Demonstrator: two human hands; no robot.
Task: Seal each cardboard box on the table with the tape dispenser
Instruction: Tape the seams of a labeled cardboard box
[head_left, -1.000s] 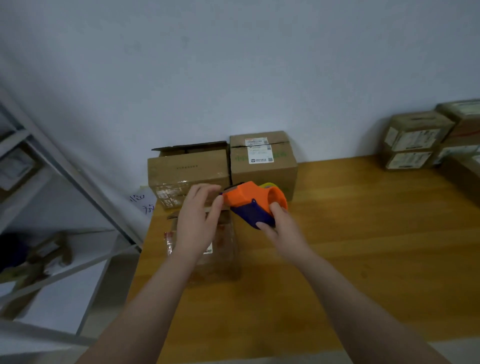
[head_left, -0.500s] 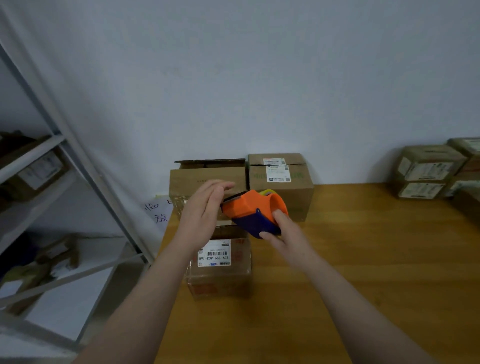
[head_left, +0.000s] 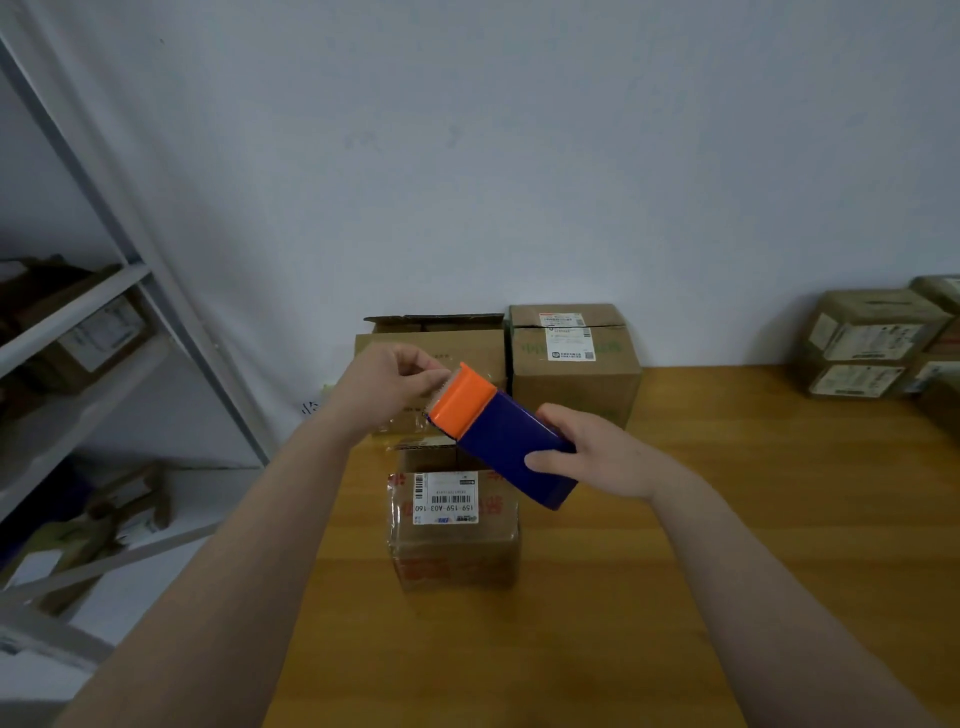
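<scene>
My right hand (head_left: 597, 457) grips the orange and dark blue tape dispenser (head_left: 498, 431) in the air above a small cardboard box (head_left: 452, 540) with a white barcode label. My left hand (head_left: 389, 384) pinches at the dispenser's orange front end, where the tape edge sits; the tape itself is too thin to make out. Behind stand an open-flapped box (head_left: 431, 343) and a closed box (head_left: 571, 358) against the wall, all on the wooden table (head_left: 727, 571).
More labelled boxes (head_left: 872, 343) are stacked at the table's far right. A grey metal shelf rack (head_left: 78, 312) holding cardboard boxes stands left of the table. A paper note hangs at the table's back left corner.
My right hand has turned the dispenser so its blue side faces up. My left hand has closed its fingers onto the orange front end. The view has tilted, so the small box shows lower.
</scene>
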